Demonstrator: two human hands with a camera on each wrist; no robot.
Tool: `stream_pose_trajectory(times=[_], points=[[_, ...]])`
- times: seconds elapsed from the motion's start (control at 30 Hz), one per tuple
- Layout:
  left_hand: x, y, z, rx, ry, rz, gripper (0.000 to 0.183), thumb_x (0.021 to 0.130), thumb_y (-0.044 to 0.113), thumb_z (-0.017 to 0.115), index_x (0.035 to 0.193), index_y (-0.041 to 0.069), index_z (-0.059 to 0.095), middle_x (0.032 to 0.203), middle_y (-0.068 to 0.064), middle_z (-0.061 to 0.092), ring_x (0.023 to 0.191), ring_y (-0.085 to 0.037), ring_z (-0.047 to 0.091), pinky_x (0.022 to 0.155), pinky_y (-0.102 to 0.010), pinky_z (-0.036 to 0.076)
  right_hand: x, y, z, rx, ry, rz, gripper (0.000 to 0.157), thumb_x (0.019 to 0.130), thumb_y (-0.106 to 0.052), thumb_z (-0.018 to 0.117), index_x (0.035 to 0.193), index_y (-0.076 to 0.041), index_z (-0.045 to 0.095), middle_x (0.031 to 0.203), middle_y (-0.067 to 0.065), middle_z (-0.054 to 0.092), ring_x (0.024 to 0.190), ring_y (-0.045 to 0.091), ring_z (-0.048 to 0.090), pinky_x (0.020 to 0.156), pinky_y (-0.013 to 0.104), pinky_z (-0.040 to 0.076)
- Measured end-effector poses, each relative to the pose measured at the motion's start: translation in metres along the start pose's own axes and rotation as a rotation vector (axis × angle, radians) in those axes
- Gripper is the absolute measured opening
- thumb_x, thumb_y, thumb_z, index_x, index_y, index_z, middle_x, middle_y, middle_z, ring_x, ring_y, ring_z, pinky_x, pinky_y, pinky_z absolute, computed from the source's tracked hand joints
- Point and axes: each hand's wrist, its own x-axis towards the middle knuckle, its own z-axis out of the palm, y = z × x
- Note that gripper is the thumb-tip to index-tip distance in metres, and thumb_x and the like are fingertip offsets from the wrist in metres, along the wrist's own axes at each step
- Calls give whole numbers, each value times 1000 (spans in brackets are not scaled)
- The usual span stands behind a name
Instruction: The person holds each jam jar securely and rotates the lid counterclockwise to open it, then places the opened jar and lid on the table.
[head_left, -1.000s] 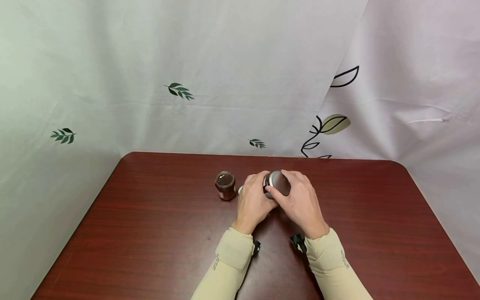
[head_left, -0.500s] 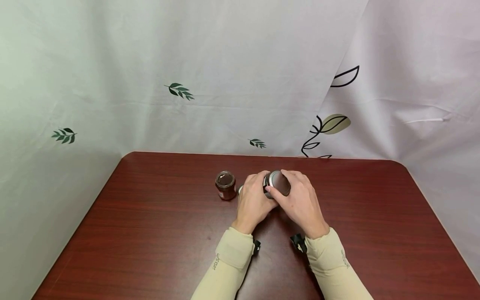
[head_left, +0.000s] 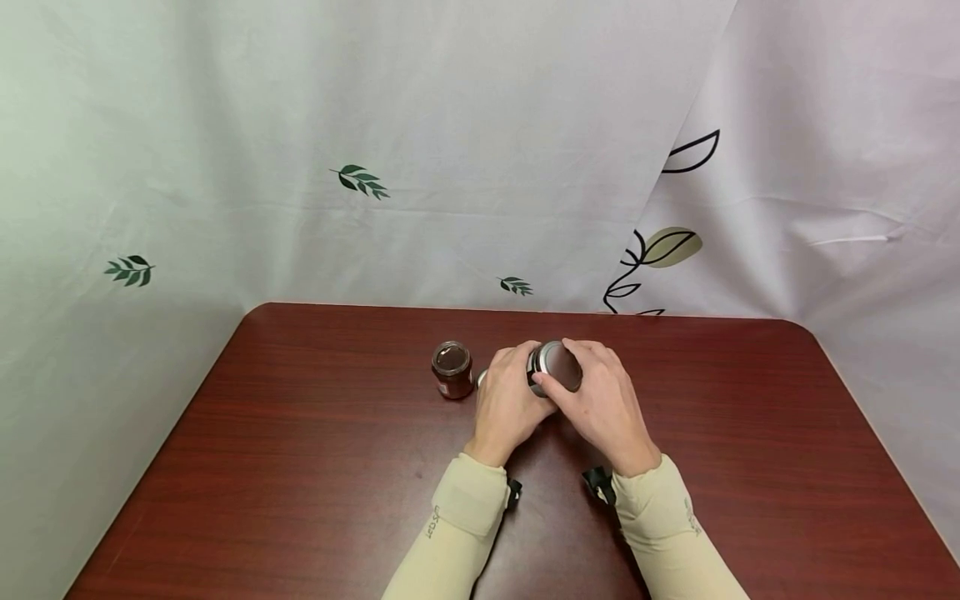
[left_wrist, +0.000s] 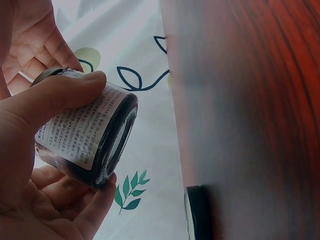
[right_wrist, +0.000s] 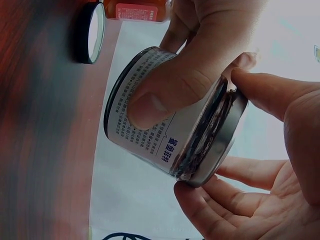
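Note:
Held above the table is a glass jar point(right_wrist: 162, 150) with a printed white label and a silver lid point(right_wrist: 222, 147). My left hand point(head_left: 506, 404) grips its body, thumb lying across the label in both wrist views. My right hand point(head_left: 603, 404) holds the lid by its edge with curled fingers and thumb. The jar is tilted, lid toward the right hand. On the table left of my hands stands a second jar point(head_left: 452, 371) with dark contents and no visible lid. Beside it a loose lid point(right_wrist: 93, 32), white inside, is mostly hidden by my left hand in the head view.
The reddish-brown wooden table point(head_left: 300, 467) has rounded far corners. Directly behind it hangs a pale curtain point(head_left: 420, 233) with leaf prints, which also runs along both sides.

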Motion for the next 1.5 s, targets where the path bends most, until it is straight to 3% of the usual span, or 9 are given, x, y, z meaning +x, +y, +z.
stream_pose_trajectory(times=[0.37,1.5], points=[[0,1,0,-2,-9,-9,59,70,31,88,122,13,67,114,-2,69,114,-19,61,91,-39,52,-1,1,-1,-7,3,-35,61,83,-34,82,123,9,65,118,22,66,112,39,59,98,49,45],[-1,0,1,2,-20,-5,60,69,29,89,123,13,67,113,-2,69,112,-20,61,89,-39,53,-1,1,-5,-10,-54,-26,62,84,-33,81,129,7,62,122,20,64,116,37,58,100,50,45]])
